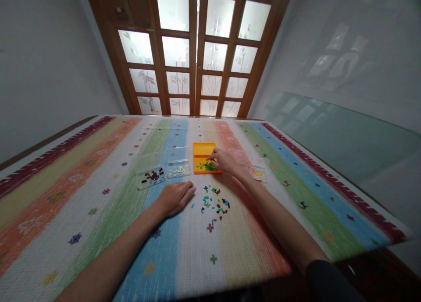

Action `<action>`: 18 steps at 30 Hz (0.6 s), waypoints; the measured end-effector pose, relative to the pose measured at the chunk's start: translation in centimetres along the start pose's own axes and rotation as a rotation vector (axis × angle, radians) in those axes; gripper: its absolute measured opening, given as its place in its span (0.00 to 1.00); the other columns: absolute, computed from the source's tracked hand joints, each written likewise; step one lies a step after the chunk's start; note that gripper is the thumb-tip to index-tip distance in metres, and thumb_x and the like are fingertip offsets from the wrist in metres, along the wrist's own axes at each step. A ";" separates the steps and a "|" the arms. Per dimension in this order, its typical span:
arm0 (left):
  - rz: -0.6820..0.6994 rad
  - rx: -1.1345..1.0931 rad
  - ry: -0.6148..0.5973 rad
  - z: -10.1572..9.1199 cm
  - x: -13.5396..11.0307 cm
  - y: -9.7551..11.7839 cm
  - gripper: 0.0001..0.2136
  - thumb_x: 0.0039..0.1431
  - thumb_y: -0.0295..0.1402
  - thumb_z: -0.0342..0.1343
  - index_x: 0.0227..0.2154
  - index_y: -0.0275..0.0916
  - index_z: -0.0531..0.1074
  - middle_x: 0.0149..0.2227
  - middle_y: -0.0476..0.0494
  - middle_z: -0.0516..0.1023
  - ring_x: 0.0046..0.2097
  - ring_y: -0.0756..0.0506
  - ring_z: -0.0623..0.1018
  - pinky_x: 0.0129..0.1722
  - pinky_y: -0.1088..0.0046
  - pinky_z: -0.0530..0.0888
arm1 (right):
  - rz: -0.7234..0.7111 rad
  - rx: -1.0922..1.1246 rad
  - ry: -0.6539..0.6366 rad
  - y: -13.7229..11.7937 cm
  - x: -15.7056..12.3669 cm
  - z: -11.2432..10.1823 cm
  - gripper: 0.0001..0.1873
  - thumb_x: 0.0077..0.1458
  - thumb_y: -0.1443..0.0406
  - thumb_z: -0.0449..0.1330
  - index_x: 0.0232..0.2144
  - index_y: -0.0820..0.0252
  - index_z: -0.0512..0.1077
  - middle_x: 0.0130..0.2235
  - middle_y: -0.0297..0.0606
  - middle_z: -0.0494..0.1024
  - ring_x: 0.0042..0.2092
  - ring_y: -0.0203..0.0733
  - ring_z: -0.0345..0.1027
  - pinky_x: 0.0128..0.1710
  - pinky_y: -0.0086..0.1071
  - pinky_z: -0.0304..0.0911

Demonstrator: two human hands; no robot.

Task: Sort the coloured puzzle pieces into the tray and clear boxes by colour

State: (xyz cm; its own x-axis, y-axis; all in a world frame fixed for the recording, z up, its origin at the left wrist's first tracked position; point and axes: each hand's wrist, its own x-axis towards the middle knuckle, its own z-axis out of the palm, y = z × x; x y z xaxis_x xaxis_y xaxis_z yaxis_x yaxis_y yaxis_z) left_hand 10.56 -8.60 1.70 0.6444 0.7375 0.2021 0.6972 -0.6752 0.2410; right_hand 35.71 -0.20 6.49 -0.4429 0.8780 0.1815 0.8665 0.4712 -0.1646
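Note:
My right hand [224,160] reaches over the orange tray [201,151], its fingertips pinched just above the small green pieces [208,166] lying in the tray; whether a piece is between them is too small to see. My left hand [175,197] rests on the striped table cover with fingers loosely curled, holding nothing I can see. Right of it lies a loose scatter of tiny coloured pieces [214,202] in green, blue and dark tones.
Two clear boxes sit left of the tray, one with dark pieces [150,177], one with pale yellow pieces [178,169]. Another clear box [258,169] with yellow and pink bits stands behind my right wrist. A wooden glazed door [197,52] closes the far end.

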 end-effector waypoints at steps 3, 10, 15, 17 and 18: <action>0.001 0.014 -0.007 0.1 0.0 0.0 0.19 0.74 0.41 0.36 0.39 0.40 0.71 0.36 0.41 0.81 0.37 0.43 0.80 0.37 0.68 0.72 | 0.022 0.000 0.024 0.4 0.0 0.8 0.17 0.61 0.72 0.59 0.49 0.59 0.80 0.45 0.45 0.79 0.43 0.42 0.73 0.42 0.30 0.63; -0.010 0.015 -0.024 -0.1 0.0 0.1 0.18 0.74 0.40 0.37 0.39 0.39 0.70 0.36 0.40 0.81 0.38 0.42 0.81 0.38 0.67 0.72 | 0.021 0.074 0.089 0.6 0.0 0.7 0.19 0.60 0.76 0.56 0.49 0.62 0.79 0.49 0.46 0.80 0.47 0.44 0.74 0.47 0.32 0.64; -0.008 0.020 -0.028 -0.2 0.0 0.2 0.18 0.74 0.41 0.37 0.39 0.39 0.70 0.36 0.40 0.82 0.38 0.42 0.81 0.38 0.67 0.72 | -0.034 0.133 0.082 0.3 -1.0 -1.1 0.16 0.58 0.77 0.58 0.44 0.62 0.80 0.45 0.44 0.82 0.43 0.42 0.74 0.44 0.32 0.65; -0.007 0.027 -0.030 -0.2 0.1 0.1 0.18 0.74 0.40 0.37 0.40 0.39 0.71 0.36 0.40 0.82 0.38 0.42 0.81 0.37 0.67 0.72 | -0.070 0.161 0.015 0.1 -1.9 -1.7 0.13 0.57 0.75 0.60 0.42 0.64 0.81 0.42 0.44 0.82 0.39 0.40 0.73 0.41 0.31 0.64; -0.006 0.030 -0.029 -0.1 0.1 0.1 0.18 0.74 0.40 0.37 0.40 0.39 0.71 0.36 0.40 0.82 0.38 0.42 0.81 0.37 0.67 0.72 | -0.096 0.176 -0.032 0.0 -2.4 -1.8 0.11 0.57 0.73 0.61 0.42 0.64 0.81 0.41 0.44 0.82 0.38 0.40 0.73 0.40 0.31 0.64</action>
State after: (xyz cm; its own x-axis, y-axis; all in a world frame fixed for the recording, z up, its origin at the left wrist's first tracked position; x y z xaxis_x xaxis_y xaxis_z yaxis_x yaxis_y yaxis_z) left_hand 10.66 -8.60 1.87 0.6485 0.7412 0.1734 0.7101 -0.6711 0.2130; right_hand 37.18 -2.50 7.77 -0.5312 0.8292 0.1742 0.7674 0.5580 -0.3159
